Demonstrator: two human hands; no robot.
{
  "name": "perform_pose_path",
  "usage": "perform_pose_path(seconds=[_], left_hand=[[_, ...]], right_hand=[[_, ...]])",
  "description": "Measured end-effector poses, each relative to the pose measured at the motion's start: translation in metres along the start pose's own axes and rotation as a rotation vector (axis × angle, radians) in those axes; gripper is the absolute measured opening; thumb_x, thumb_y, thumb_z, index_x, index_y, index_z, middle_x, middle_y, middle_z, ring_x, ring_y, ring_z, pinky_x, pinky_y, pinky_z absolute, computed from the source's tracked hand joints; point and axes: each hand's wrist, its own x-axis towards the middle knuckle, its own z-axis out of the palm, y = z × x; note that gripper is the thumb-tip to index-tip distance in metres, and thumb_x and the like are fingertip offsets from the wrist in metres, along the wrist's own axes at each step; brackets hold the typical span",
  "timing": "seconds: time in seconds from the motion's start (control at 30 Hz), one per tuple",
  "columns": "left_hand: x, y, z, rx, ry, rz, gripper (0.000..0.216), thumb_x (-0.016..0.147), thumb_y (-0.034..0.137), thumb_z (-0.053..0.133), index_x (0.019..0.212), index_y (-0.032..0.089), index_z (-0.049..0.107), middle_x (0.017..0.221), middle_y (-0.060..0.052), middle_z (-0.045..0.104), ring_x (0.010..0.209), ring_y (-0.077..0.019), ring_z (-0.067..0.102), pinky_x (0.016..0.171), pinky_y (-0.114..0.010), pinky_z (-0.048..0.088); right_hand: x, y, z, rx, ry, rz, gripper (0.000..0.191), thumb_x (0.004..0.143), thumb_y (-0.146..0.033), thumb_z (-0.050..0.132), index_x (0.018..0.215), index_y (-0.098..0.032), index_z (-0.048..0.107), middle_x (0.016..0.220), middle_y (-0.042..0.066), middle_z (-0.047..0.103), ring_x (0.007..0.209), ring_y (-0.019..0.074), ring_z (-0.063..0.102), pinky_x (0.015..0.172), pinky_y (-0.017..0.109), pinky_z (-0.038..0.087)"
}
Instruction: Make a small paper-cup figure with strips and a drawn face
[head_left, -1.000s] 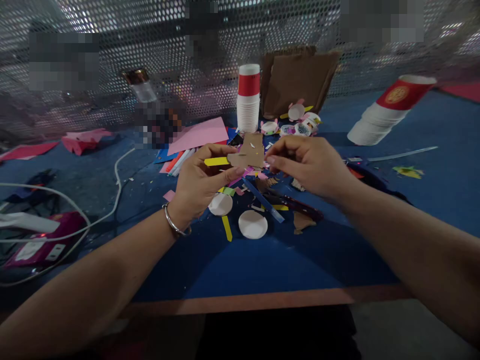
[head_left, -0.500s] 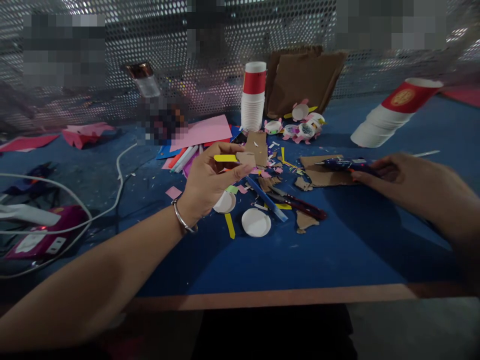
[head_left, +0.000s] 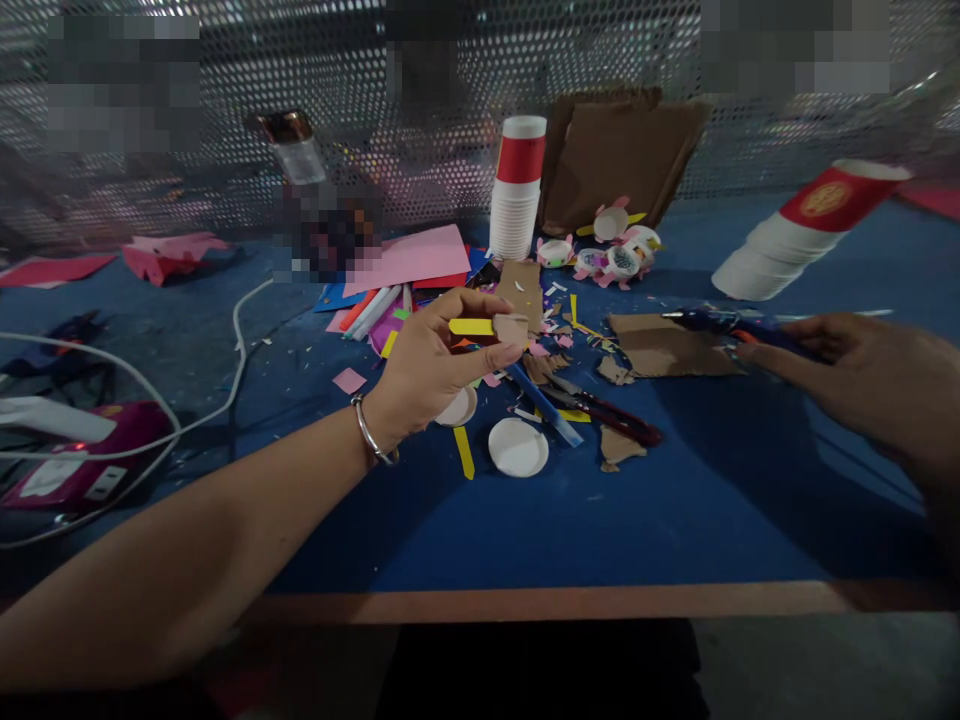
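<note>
Between thumb and fingers, my left hand (head_left: 439, 355) pinches a small cardboard piece (head_left: 511, 330) with a yellow paper strip (head_left: 471, 327) sticking out from it to the left. A dark blue glue gun (head_left: 720, 322) is in my right hand (head_left: 847, 370), its nozzle pointing left above a flat cardboard rectangle (head_left: 671, 350). I cannot tell whether the nozzle touches the cardboard. Beneath my left hand lie a shallow white paper cup base (head_left: 518, 447) and another yellow strip (head_left: 464, 453). Scissors with dark red handles (head_left: 622, 420) and a blue pen-like stick (head_left: 551, 408) rest close by.
Stacked paper cups (head_left: 516, 200) stand at the back, and a second cup stack (head_left: 806, 235) leans at right. Small decorated paper figures (head_left: 621, 262) sit before cardboard sheets (head_left: 619, 165). Pink paper (head_left: 412, 258) lies centre-left. A white cable (head_left: 240, 330) runs near a magenta power strip (head_left: 71, 465).
The glue gun has moved a little right and tilts more, its nozzle nearer the cardboard rectangle's upper edge. My left hand keeps its pinch, shifted slightly right. The view has shifted slightly.
</note>
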Motion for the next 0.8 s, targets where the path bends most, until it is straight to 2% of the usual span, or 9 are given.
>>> perform_pose_path(seconds=[0.1,0.2,0.27,0.37,0.47,0.57,0.67,0.8], left_hand=[[-0.002,0.003,0.002,-0.019,-0.060,-0.077,0.049,0.067,0.030,0.101,0.105,0.016,0.074,0.106,-0.005,0.078,0.088,-0.0150,0.072,0.080,-0.028,0.060],[-0.004,0.005,0.003,-0.066,-0.130,-0.155,0.048,0.067,0.028,0.102,0.105,0.016,0.075,0.107,-0.006,0.079,0.091,-0.0160,0.074,0.085,-0.029,0.061],[-0.005,0.005,0.003,-0.101,-0.175,-0.217,0.048,0.069,0.027,0.101,0.107,0.016,0.075,0.104,-0.005,0.079,0.090,-0.0158,0.075,0.085,-0.031,0.061],[-0.007,0.006,0.004,-0.166,-0.244,-0.298,0.047,0.071,0.023,0.100,0.110,0.017,0.075,0.097,-0.004,0.080,0.087,-0.0158,0.076,0.087,-0.033,0.062],[-0.008,0.005,0.003,-0.205,-0.297,-0.317,0.044,0.073,0.018,0.098,0.111,0.016,0.075,0.103,-0.006,0.082,0.095,-0.0179,0.079,0.092,-0.035,0.063],[-0.007,0.005,0.003,-0.208,-0.299,-0.325,0.041,0.075,0.015,0.096,0.111,0.016,0.076,0.104,-0.006,0.083,0.093,-0.0158,0.078,0.090,-0.031,0.063],[-0.006,0.004,0.003,-0.226,-0.302,-0.347,0.039,0.075,0.013,0.096,0.109,0.017,0.077,0.097,-0.004,0.083,0.085,-0.0130,0.078,0.086,-0.029,0.064],[-0.006,0.004,0.003,-0.263,-0.321,-0.353,0.036,0.075,0.014,0.096,0.106,0.017,0.078,0.094,-0.004,0.083,0.083,-0.0145,0.079,0.084,-0.030,0.065]], right_hand=[[-0.016,-0.015,-0.015,0.104,0.080,0.005,0.055,0.068,-0.078,0.065,0.091,-0.028,0.073,0.095,0.012,0.081,0.090,0.0364,0.075,0.079,0.051,0.052],[-0.038,-0.034,-0.025,0.183,0.145,-0.076,0.053,0.071,-0.072,0.066,0.100,-0.028,0.076,0.106,0.011,0.083,0.101,0.0375,0.079,0.087,0.052,0.056],[-0.052,-0.045,-0.027,0.168,0.202,-0.150,0.059,0.070,-0.075,0.069,0.104,-0.027,0.077,0.102,0.011,0.083,0.095,0.0376,0.079,0.083,0.051,0.058],[-0.070,-0.061,-0.026,0.191,0.352,-0.336,0.064,0.080,-0.076,0.069,0.117,-0.025,0.076,0.095,0.008,0.081,0.081,0.0308,0.078,0.073,0.043,0.059],[-0.083,-0.075,-0.026,0.139,0.412,-0.473,0.058,0.091,-0.072,0.064,0.117,-0.022,0.075,0.099,0.010,0.081,0.084,0.0304,0.079,0.071,0.040,0.059],[-0.089,-0.086,-0.027,0.122,0.468,-0.601,0.049,0.098,-0.064,0.064,0.115,-0.020,0.074,0.091,0.008,0.078,0.081,0.0274,0.077,0.067,0.037,0.058],[-0.090,-0.089,-0.026,0.118,0.504,-0.661,0.041,0.098,-0.056,0.068,0.114,-0.019,0.073,0.088,0.008,0.077,0.075,0.0250,0.075,0.062,0.035,0.057],[-0.089,-0.087,-0.024,0.105,0.526,-0.682,0.035,0.098,-0.052,0.071,0.113,-0.021,0.073,0.095,0.009,0.080,0.080,0.0271,0.078,0.066,0.036,0.059]])
